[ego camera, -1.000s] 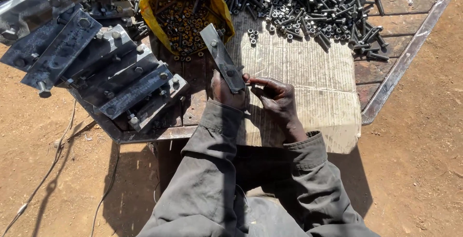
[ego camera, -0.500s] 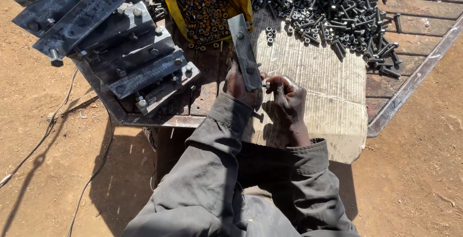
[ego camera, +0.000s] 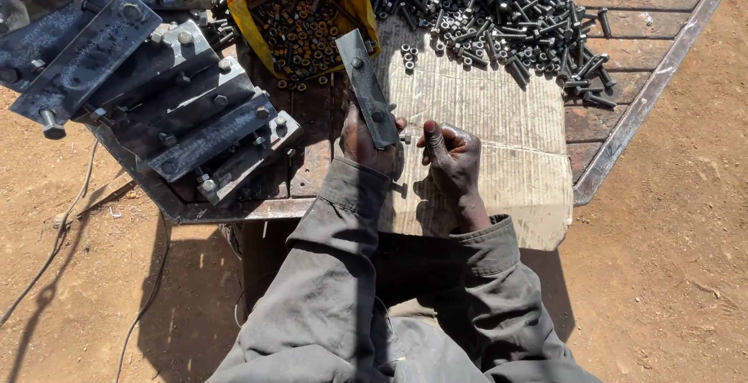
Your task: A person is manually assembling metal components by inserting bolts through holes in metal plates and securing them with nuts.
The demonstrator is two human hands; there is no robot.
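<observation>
My left hand point(ego camera: 364, 143) grips the near end of a flat grey steel plate point(ego camera: 364, 81) that points away from me, with a bolt through its far hole. My right hand point(ego camera: 449, 153) is just right of the plate's near end, fingers curled at a small bolt or nut point(ego camera: 405, 138) sticking out of the plate there. Both hands hover over a sheet of corrugated cardboard point(ego camera: 499, 126) on the metal table.
A yellow sack point(ego camera: 300, 9) full of nuts lies open at the back. A heap of dark bolts point(ego camera: 499, 13) is at the back right. Several stacked bolted steel plates point(ego camera: 164, 95) fill the left side. The table's rim point(ego camera: 647, 110) runs on the right; red dirt ground surrounds it.
The plate has swung from leaning left to pointing nearly straight away from me. My right hand has closed in on its near end. The view has shifted slightly.
</observation>
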